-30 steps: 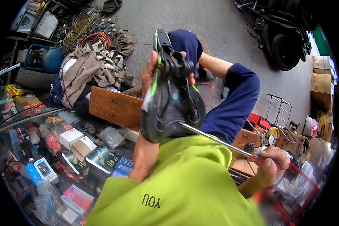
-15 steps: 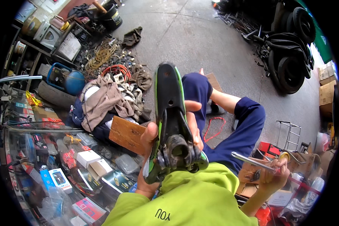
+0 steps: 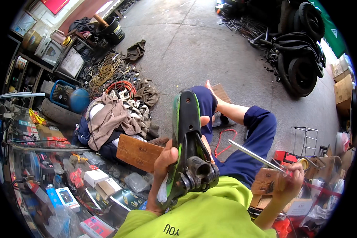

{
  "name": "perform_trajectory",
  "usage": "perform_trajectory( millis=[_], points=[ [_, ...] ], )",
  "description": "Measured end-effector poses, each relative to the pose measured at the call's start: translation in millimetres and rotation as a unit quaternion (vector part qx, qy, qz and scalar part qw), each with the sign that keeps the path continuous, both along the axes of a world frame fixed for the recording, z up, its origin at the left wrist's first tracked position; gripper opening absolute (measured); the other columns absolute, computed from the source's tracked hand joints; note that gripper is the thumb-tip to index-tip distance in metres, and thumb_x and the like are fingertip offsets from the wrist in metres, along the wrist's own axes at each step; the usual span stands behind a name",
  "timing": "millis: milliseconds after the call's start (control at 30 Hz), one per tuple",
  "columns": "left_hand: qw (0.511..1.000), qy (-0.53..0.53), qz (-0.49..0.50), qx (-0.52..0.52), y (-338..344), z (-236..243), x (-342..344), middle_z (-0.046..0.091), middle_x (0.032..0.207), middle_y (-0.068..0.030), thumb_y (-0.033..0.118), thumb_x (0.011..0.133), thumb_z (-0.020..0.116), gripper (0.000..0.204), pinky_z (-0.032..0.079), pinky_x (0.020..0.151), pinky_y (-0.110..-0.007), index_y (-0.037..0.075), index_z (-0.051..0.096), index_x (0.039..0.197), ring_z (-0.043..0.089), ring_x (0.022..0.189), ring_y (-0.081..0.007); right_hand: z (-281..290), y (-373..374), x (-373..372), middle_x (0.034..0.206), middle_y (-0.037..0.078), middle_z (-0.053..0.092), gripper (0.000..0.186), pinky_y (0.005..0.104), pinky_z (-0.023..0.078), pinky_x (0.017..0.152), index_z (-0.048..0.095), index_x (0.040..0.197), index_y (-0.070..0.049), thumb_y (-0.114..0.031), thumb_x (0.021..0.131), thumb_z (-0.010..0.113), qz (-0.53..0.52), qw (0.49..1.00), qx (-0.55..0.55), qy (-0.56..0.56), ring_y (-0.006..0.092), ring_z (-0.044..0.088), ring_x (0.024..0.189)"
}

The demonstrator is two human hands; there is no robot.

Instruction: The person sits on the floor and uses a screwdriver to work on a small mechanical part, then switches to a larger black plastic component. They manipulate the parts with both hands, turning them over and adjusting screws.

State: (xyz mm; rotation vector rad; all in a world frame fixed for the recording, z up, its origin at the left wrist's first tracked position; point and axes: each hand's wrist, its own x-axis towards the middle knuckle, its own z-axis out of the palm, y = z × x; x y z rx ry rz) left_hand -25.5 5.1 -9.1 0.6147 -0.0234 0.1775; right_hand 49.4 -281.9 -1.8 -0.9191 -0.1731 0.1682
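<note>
Advice: with left hand (image 3: 166,166) clamped round the black-green part (image 3: 186,135) and right hand (image 3: 287,184) fisted on the metal rod (image 3: 254,155), aim squarely at the round socket (image 3: 201,168).

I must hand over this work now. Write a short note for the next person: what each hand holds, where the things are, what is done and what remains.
Left hand: grips the black and green part, held upright above the lap, its metal hub facing the camera.
Right hand: holds the long metal rod, tip pointing toward the part but apart from it.
Done: cannot tell from this view.
Left: rod has not yet reached the hub.
</note>
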Motion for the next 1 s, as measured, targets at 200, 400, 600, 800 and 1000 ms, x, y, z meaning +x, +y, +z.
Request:
perform_trajectory(
  millis=[200, 400, 600, 800, 1000],
  points=[
    [0.996, 0.077, 0.007, 0.05, -4, 3, -5, 0.058, 0.081, -0.0209, 0.047, 0.074, 0.069, 0.101, 0.056, 0.066, -0.044, -0.005, 0.016, 0.142, 0.065, 0.073, -0.0294, 22, 19, 8, 0.062, 0.006, 0.048, 0.025, 0.0195, 0.024, 0.035, 0.056, 0.092, 0.011, -0.013, 0.086, 0.058, -0.066, 0.985, -0.116, -0.106, 0.0032, 0.033, 0.04],
    [0.994, 0.105, -0.003, 0.018, -2, -7, -20, 0.059, 0.08, -0.0229, 0.044, 0.074, 0.069, 0.102, 0.055, 0.066, -0.043, -0.005, 0.012, 0.142, 0.065, 0.071, -0.0309, 33, 24, 14, 0.07, 0.008, 0.055, 0.025, 0.0188, 0.021, 0.036, 0.054, 0.089, 0.006, -0.018, 0.085, 0.059, -0.013, 0.978, -0.169, -0.124, 0.0046, 0.035, 0.041],
    [0.969, 0.13, 0.109, 0.181, 3, 9, -18, 0.06, 0.087, -0.0201, 0.043, 0.084, 0.063, 0.087, 0.054, 0.067, -0.036, -0.006, 0.02, 0.142, 0.065, 0.075, -0.025, 33, 28, 11, 0.06, 0.007, 0.05, 0.025, 0.021, 0.02, 0.031, 0.052, 0.09, 0.005, -0.021, 0.089, 0.053, 0.001, 0.988, -0.139, -0.066, 0.0059, 0.029, 0.034],
    [0.95, 0.226, 0.202, -0.071, 25, 1, 0, 0.065, 0.098, -0.0151, 0.037, 0.096, 0.048, 0.038, 0.052, 0.077, -0.039, 0.002, 0.057, 0.108, 0.065, 0.087, -0.0261, 11, 24, 2, 0.042, -0.001, 0.034, 0.028, 0.0227, 0.017, 0.031, 0.054, 0.092, 0.008, -0.021, 0.091, 0.05, -0.043, 0.995, -0.083, 0.02, 0.004, 0.023, 0.031],
    [0.943, 0.245, 0.198, -0.106, 38, 12, -7, 0.064, 0.111, -0.0098, 0.037, 0.091, 0.058, 0.039, 0.046, 0.089, -0.037, 0.006, 0.057, 0.114, 0.061, 0.1, -0.0229, -2, 29, -4, 0.046, 0.0, 0.036, 0.028, 0.0226, 0.015, 0.033, 0.054, 0.093, 0.008, -0.02, 0.091, 0.052, -0.026, 0.995, -0.074, 0.059, 0.0039, 0.022, 0.032]
  ],
)
